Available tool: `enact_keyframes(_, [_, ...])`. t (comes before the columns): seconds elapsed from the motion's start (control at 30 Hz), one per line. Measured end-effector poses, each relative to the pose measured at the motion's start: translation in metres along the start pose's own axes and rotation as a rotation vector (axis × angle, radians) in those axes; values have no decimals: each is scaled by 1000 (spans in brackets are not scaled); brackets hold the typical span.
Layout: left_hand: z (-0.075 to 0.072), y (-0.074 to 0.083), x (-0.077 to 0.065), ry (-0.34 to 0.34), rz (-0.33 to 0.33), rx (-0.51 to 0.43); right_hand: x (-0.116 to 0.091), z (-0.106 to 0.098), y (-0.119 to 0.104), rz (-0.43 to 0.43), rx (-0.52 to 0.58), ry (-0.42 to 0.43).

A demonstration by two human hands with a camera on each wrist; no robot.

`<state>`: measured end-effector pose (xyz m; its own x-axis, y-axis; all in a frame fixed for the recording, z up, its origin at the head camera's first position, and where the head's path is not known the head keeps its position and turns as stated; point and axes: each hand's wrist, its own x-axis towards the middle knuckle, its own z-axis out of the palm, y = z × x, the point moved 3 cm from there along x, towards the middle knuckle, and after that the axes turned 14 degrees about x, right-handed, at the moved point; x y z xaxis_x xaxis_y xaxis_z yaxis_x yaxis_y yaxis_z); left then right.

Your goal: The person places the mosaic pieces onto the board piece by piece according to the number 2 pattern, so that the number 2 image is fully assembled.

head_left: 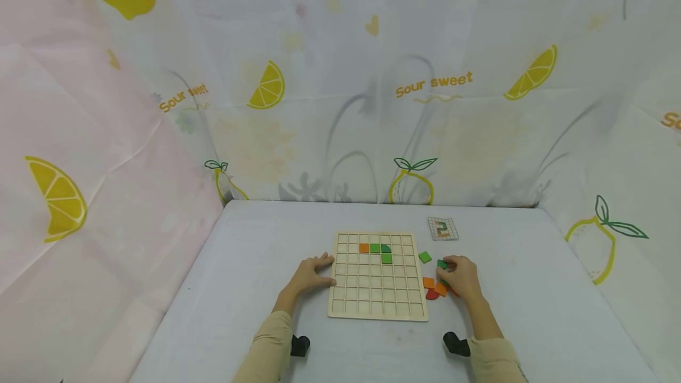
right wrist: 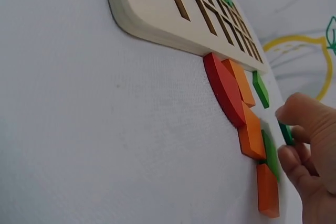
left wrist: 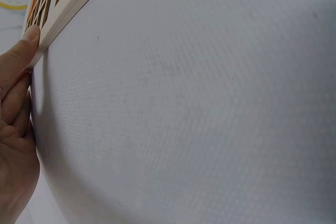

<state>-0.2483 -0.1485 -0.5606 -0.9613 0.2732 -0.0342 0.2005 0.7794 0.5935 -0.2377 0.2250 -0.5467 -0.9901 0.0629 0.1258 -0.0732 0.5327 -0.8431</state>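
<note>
A dark green tile (right wrist: pixel 286 132) is pinched between the thumb and fingers of my right hand (head_left: pixel 461 278), just above the loose pieces right of the wooden grid board (head_left: pixel 356 285). My left hand (head_left: pixel 308 275) rests at the board's left edge, fingers spread; in the left wrist view its thumb (left wrist: pixel 30 38) lies on the rim. In the board's upper cells sit an orange square (head_left: pixel 364 248), a green square (head_left: pixel 375 248) and a dark green rounded piece (head_left: pixel 386 248). Another green square (head_left: pixel 386 259) sits right below the rounded one.
Beside the board's right edge lie a green square (head_left: pixel 424 257), several orange squares (right wrist: pixel 252 132), a red curved piece (right wrist: pixel 223 90) and a green piece (right wrist: pixel 270 153) partly hidden. A small pattern card (head_left: pixel 443 229) lies farther back. Printed cloth walls surround the white table (head_left: pixel 255 235).
</note>
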Motion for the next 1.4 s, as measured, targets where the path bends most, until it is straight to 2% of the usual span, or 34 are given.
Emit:
enact_keyframes(0.2, [0, 0, 0, -2, 0, 11, -1, 6, -4, -46, 218, 110])
enact_keyframes(0.33, [-1, 2, 0, 0, 7, 18, -3, 18, -11, -36, 364, 110])
enact_keyframes(0.5, [0, 2, 0, -2, 9, 13, -5, 36, -24, -61, 455, 93])
enact_keyframes(0.63, [0, 2, 0, 0, 12, 2, -7, 51, -33, -126, 435, 83])
enact_keyframes(0.83, [-1, 2, -1, 4, 11, -2, -9, 73, -41, -310, 386, 62])
enact_keyframes(0.93, [-1, 3, -1, 5, 15, -3, -10, 81, -45, -365, 372, 47])
enact_keyframes(1.0, [-1, 3, -1, 4, 16, -5, -10, 86, -47, -355, 363, 37])
enact_keyframes(1.17, [-1, 2, -1, 0, 11, -1, -9, 95, -50, -255, 299, -4])
enact_keyframes(1.4, [0, 0, 0, 0, 2, 11, -8, 102, -52, -282, 173, -18])
